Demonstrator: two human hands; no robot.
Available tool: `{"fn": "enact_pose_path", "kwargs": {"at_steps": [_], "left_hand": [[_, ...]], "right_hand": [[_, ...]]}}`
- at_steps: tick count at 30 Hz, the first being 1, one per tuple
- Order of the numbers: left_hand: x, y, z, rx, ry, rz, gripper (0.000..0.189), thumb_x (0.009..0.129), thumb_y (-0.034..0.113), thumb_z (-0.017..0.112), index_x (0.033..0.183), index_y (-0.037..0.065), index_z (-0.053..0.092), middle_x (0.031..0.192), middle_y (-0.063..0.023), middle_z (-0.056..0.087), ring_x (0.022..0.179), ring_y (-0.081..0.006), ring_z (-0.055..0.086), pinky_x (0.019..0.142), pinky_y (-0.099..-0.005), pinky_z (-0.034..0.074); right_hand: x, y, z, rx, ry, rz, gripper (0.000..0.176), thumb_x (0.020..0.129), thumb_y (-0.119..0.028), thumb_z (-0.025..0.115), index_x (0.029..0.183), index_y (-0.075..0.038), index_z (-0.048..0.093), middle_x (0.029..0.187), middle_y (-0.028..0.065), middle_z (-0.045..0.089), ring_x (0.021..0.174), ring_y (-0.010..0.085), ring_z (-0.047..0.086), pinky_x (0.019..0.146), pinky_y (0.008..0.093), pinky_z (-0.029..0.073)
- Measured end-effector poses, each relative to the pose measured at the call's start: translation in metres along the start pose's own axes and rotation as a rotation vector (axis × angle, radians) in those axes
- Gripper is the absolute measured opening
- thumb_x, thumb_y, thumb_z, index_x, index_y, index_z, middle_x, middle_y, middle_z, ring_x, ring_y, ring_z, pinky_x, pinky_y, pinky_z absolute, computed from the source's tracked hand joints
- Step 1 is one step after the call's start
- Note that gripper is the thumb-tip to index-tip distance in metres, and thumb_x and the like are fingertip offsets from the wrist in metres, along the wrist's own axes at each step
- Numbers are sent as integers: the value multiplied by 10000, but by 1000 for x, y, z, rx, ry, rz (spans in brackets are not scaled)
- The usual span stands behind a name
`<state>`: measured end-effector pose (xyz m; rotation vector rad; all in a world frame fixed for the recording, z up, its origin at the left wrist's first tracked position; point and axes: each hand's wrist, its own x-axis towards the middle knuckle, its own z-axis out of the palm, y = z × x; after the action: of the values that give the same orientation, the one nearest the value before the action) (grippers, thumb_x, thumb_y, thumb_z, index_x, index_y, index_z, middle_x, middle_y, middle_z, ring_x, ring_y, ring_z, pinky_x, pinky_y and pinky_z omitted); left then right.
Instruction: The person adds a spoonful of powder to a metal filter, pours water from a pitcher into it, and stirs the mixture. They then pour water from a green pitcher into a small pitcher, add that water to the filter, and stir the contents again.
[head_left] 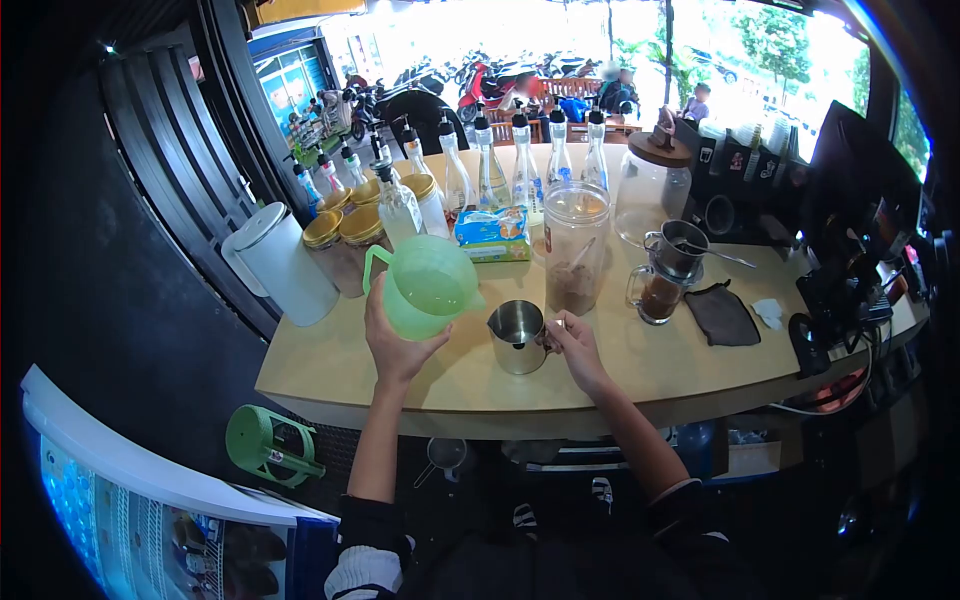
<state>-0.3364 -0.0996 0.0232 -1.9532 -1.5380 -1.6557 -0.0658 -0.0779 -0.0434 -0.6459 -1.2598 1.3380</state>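
Note:
My left hand [395, 342] is wrapped round a translucent green plastic measuring jug [430, 285], tilted toward the right with its spout near the metal pitcher. Some clear liquid seems to be inside it. By its handle, my right hand [578, 350] grips a stainless steel milk pitcher [519, 340], which stands upright on the wooden counter [450, 385]. No stream between jug and pitcher can be made out. Just behind the pitcher is a tall clear canister [575, 250] with brown powder and a scoop in it.
A glass mug [658, 298] of brown liquid carries a metal dripper [678, 248] and spoon. Pump bottles [490, 165], a wipes pack [492, 235], gold-lidded jars [362, 225] and a white thermal jug [285, 265] line the back and left. A dark cloth [722, 315] lies right.

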Motion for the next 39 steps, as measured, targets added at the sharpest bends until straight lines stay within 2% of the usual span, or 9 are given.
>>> {"fn": "enact_pose_path", "kwargs": {"at_steps": [8, 28, 39], "left_hand": [[6, -3, 0, 115, -14, 128, 1073, 451, 237, 876, 1363, 47, 342, 1333, -152, 457, 1232, -350, 436, 1046, -471, 343], [12, -4, -2, 225, -20, 244, 1049, 429, 223, 872, 1337, 56, 373, 1343, -140, 451, 1236, -346, 428, 1043, -487, 320], [17, -10, -4, 289, -27, 256, 1081, 436, 281, 869, 1363, 73, 354, 1365, -121, 439, 1277, -313, 406, 1099, -504, 238]], "right_hand": [[0, 0, 0, 15, -21, 8, 185, 968, -214, 528, 869, -63, 565, 746, -9, 602, 719, 43, 586, 616, 194, 425], [1, 1, 0, -4, -3, 25, 195, 960, -238, 541, 865, -70, 573, 733, -25, 590, 659, 30, 523, 598, 190, 402], [1, 4, -2, 6, -13, 17, 199, 961, -238, 539, 845, -78, 559, 748, -22, 591, 699, 35, 553, 611, 193, 403]]}}
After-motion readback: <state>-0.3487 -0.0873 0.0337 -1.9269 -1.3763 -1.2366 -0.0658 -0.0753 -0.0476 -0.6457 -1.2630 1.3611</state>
